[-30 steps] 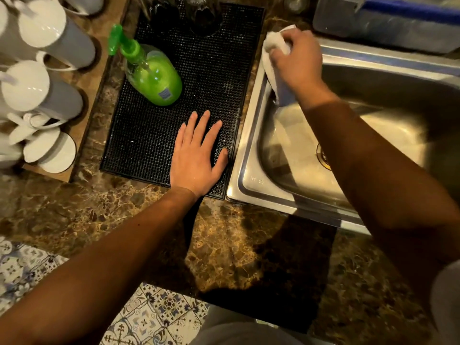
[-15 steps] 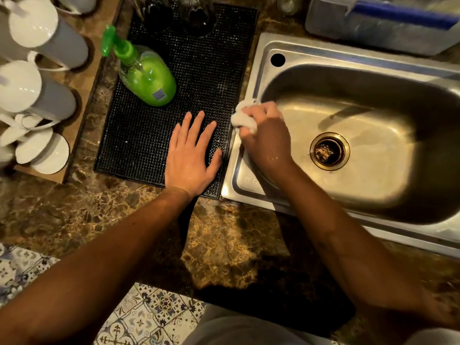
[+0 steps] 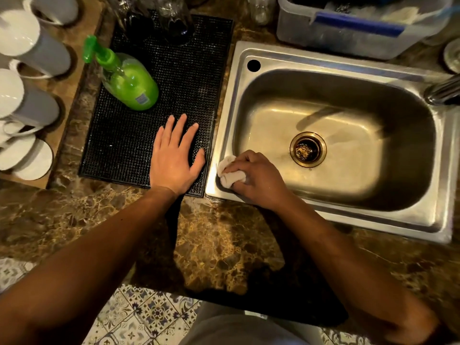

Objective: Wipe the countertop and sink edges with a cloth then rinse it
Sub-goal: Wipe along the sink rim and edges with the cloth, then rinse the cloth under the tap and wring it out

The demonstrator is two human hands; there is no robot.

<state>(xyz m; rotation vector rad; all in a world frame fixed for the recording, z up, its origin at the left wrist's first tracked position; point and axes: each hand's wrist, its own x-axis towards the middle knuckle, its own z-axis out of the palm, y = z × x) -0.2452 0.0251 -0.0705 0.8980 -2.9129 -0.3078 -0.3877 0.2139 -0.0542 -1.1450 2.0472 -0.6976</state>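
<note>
My right hand (image 3: 258, 180) grips a bunched white cloth (image 3: 230, 174) and presses it on the near-left corner of the steel sink's rim (image 3: 225, 115). The basin is bare, with a brass drain (image 3: 308, 149) in the middle. My left hand (image 3: 174, 158) lies flat, fingers spread, on the near-right part of a black rubber mat (image 3: 139, 135) just left of the sink. Brown marble countertop (image 3: 211, 240) runs along the front, under both forearms.
A green spray bottle (image 3: 127, 80) lies on the mat's far left. White mugs (image 3: 27, 103) stand on a wooden tray at the left. Glasses (image 3: 174, 23) sit at the mat's far end. A plastic bin (image 3: 353, 28) stands behind the sink; the tap (image 3: 443, 92) is at the right.
My right hand has drawn the cloth down the sink's left rim, from the far-left corner to the near-left corner. My left hand has stayed flat on the mat.
</note>
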